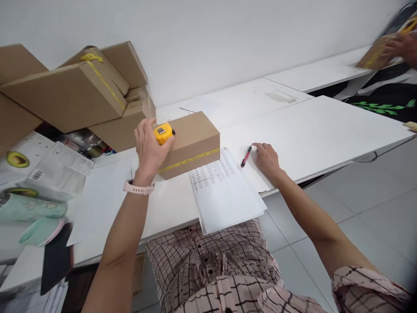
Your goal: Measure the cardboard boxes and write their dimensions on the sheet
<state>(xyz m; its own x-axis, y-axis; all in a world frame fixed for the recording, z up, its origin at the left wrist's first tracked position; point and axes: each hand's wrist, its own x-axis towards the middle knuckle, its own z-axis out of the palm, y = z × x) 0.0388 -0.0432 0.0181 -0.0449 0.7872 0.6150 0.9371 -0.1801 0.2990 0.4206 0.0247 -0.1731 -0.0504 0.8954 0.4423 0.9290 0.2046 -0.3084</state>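
Note:
My left hand (150, 145) is closed around a yellow tape measure (163, 133) on top of a closed brown cardboard box (195, 128). Yellow tape with markings (192, 160) runs along the near side of the box. On the table, my right hand (266, 158) rests palm down with loosely bent fingers, holding nothing. Its fingertips are close beside the upper end of a red and black pen (246, 156). Sheets of paper (228, 200) with printed rows lie between the box and the pen, overhanging the table's front edge.
Cardboard boxes (65, 95) are piled at the left against the wall. Below them are an avocado-printed carton (55, 163), a mint-green bowl (41, 230) and a dark flat item (57, 258). At far right, another person's hand (402, 48) touches a cardboard box (376, 54).

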